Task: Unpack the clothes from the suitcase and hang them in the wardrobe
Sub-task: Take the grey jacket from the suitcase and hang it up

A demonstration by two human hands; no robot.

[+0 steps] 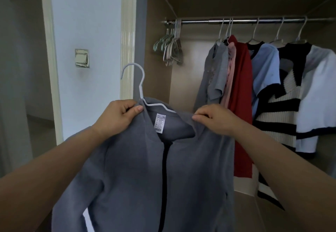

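Both hands, left hand (118, 117) and right hand (216, 119), pinch a grey jacket (145, 168) on a white hanger (140, 86); its right shoulder could slip off.

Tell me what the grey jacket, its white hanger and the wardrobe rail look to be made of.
Grey jacket: probably a soft, fleece-like fabric; the surface is matte and faintly fuzzy, and it drapes in folds.
White hanger: likely coated metal wire; it is thin, smooth and evenly white.
Wardrobe rail: metal with a polished finish; bright streaks of reflection run along it.
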